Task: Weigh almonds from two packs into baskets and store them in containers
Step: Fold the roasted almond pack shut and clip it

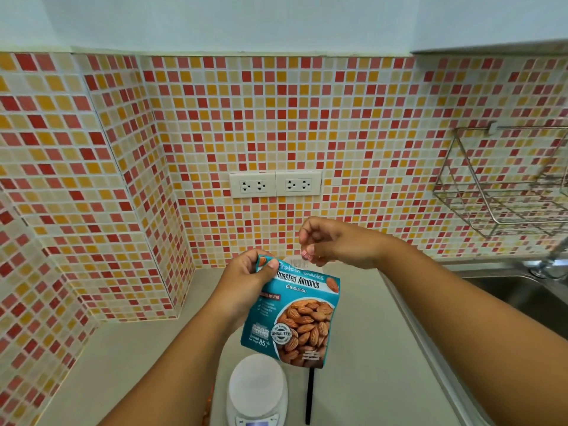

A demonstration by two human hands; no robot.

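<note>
- Up above the counter, the left hand (246,281) pinches the top left corner of a glossy teal almond pack (295,315), thumb on its front, so the flat pouch hangs below the hand.
- Just to that hand's right, the right hand (332,244) has curled fingers pinching a small torn strip (302,262) at the pack's top edge.
- Below the pack sits a round white scale (256,392) on the smooth beige counter (123,358).
- Beyond both hands, small square mosaic tiles (215,118) cover the wall.

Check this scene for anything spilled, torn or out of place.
Nothing spilled. The almond pack, pinched by the left hand, looks torn open at its top; the right hand pinches something small above it.
</note>
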